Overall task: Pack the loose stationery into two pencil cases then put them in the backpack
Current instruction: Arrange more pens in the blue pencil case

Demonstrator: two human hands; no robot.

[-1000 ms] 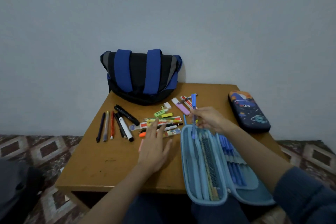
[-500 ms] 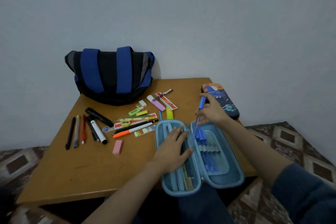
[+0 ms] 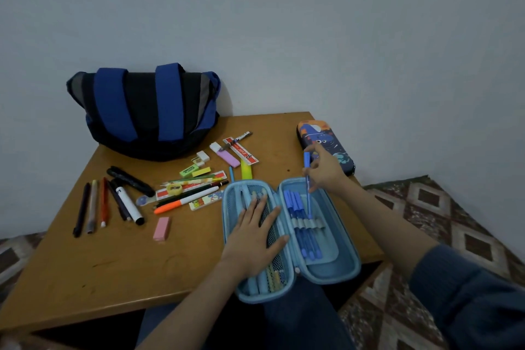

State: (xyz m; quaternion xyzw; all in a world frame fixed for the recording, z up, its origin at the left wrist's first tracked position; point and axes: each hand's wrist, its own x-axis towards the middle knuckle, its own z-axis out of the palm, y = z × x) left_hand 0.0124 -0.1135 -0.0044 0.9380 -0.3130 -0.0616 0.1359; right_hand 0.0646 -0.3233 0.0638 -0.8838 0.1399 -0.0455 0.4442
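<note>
Head view: left hand [image 3: 255,233] lies flat, fingers spread, on the mesh half of the open case [image 3: 345,270] at the table's [image 3: 113,264] 5 o'clock edge. Right hand [image 3: 326,170] pinches a pen [image 3: 308,202] tip-down in the other half. Stationery [image 3: 184,202] lies at 10 o'clock of it, backpack [image 3: 147,113] at 11, shut case [image 3: 335,145] at 1.

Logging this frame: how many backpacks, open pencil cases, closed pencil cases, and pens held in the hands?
Backpack: 1
Open pencil case, light blue: 1
Closed pencil case, dark print: 1
Blue pen, pinched by the right hand: 1
Total: 4
</note>
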